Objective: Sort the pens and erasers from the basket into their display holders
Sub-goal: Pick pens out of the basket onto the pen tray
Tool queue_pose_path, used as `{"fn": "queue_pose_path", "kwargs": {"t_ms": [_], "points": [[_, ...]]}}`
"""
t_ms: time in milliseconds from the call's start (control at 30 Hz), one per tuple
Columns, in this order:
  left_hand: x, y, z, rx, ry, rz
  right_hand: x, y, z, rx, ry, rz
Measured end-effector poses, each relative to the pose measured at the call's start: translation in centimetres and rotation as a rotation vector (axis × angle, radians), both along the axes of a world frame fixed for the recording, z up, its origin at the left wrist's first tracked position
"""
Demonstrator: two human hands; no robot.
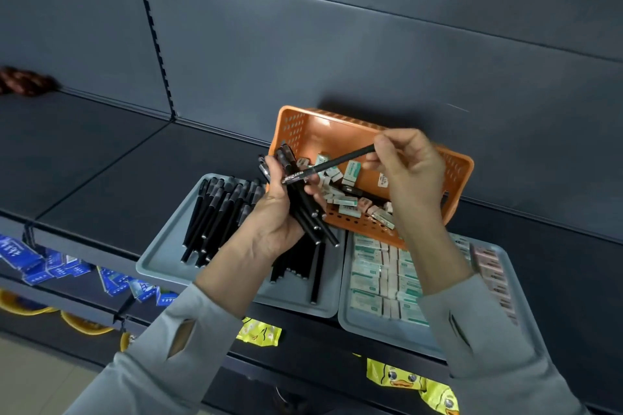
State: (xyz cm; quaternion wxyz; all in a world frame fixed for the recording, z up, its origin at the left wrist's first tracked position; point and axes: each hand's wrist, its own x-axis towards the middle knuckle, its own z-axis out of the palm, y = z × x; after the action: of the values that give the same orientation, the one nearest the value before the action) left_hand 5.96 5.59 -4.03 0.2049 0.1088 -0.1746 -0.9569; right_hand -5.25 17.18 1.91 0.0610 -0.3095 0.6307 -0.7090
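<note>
Only blurred lettering [295, 176] along pen [332, 163]

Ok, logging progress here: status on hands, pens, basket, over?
Left hand grips pen bundle. Right hand pinches single pen over basket. Loose erasers in basket. Basket tilted, overlapping eraser tray.

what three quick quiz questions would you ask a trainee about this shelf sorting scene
1. True or false: the left hand grips a bundle of pens.
2. What fills the right tray? A) pens B) erasers C) notebooks
3. Fill in: the right hand pinches a single ___ in front of the tilted basket.

Key: 1 true; 2 B; 3 pen
</note>
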Motion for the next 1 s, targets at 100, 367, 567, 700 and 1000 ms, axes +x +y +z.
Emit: {"fn": "queue_pose_path", "kwargs": {"t_ms": [100,367,567,700,1000], "points": [[-0.4,0.2,0.1,0.054,0.001,0.081,0.9,1.0,-2.1,0.002,0.054,0.027],[-0.8,1.6,-0.4,-0.177,-0.17,0.105,1.9,1.6,-5.7,-0.006,0.072,-0.022],[0.2,1.7,0.0,-0.373,-0.343,0.13,3.1,1.5,-6.6,0.163,0.413,0.16],[3.4,0.6,1.2,-0.607,-0.44,0.194,3.8,1.1,-6.6,0.247,0.358,0.073],[12.9,-11.0,-0.5,-1.277,-0.904,0.261,9.8,-5.0,-9.3,0.481,0.671,-0.127]]}}
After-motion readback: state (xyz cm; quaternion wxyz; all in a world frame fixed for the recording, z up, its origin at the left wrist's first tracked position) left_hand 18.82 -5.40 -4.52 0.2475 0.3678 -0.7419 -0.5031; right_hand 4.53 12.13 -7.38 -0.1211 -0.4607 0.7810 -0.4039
